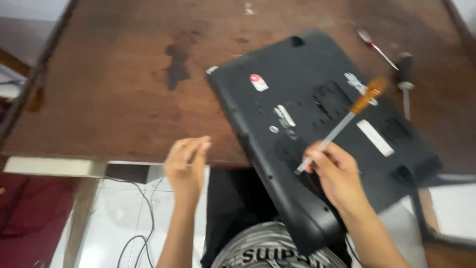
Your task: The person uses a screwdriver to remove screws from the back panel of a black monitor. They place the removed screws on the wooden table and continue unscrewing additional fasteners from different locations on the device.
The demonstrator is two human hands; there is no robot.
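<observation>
At about 9 o'clock of the view the brown wooden counter point(114, 99) shows its near edge, with a dark stain point(177, 62) on its surface toward 11 o'clock. Below that edge, at 7 o'clock, thin cables point(141, 218) trail over a pale floor.

The left hand point(187, 166) hovers at the counter's near edge, just left of centre, fingers curled in with the fingertips pinched close together; whether something tiny sits between them cannot be told through the blur.

At the centre lies a black laptop point(317, 124), turned underside up and set at an angle, its near corner overhanging the counter edge toward 6 o'clock above the person's striped shirt. Small stickers and vent grilles show on its base.

The right hand point(337, 173), at about 5 o'clock, is closed around the metal shaft of a screwdriver point(347, 119), whose orange handle points up toward 1 o'clock over the laptop's base.

Farther right, at 2 o'clock on the bare counter, a thin red-handled screwdriver point(375, 47) and a dark-handled screwdriver point(405, 79) lie near each other, clear of the laptop.
</observation>
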